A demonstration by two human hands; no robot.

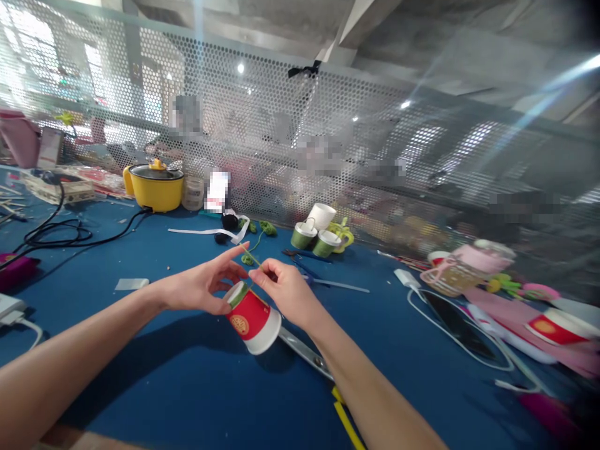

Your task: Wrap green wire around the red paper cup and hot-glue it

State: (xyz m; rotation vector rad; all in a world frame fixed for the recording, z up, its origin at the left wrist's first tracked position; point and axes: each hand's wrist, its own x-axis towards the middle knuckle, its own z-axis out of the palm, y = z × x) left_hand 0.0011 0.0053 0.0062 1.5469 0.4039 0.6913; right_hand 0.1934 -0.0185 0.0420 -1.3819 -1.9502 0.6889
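Note:
A red and white paper cup (254, 320) is tilted above the blue table, its wide white end toward me. Green yarn (239, 294) is wound around its narrow far end. My left hand (209, 281) grips that end, thumb on the near side, index finger stretched out. Pinched between thumb and fingers, a strand of green yarn runs from my right hand (281, 287) up to the left fingertips. Past the hands lies a small green yarn ball (267, 228). Scissors (307, 353) with a metal blade and yellow handles rest under my right forearm.
Green-wrapped cups (304, 235) stand at the back, before a perforated metal screen (262, 137). A yellow electric pot (157, 187) is at back left, its black cable (103, 240) crossing the table. At right lie a phone (457, 325) with a white cable and a pink-topped jar (469, 269).

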